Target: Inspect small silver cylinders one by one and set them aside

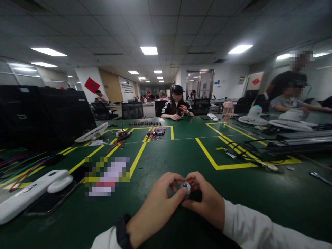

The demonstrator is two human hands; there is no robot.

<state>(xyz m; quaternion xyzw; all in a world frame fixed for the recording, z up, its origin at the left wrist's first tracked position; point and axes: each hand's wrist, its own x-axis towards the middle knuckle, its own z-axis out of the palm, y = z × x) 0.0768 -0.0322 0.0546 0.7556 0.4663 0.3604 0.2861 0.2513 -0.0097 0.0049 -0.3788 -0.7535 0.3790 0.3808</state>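
A small round silver-grey metal part, with a dark spot in its middle, sits between my two hands just above the green table. My left hand is closed on its left side, thumb across the near edge and index finger at the far edge. From the right, my right hand pinches the same part between thumb and fingers. The fingers cover much of it, so its exact kind cannot be made out.
At left lie a white handheld device, a dark phone and wires. Further off are bundled wires and a small motor-like assembly. Cables, metal bars and white fans occupy the right. A person sits opposite.
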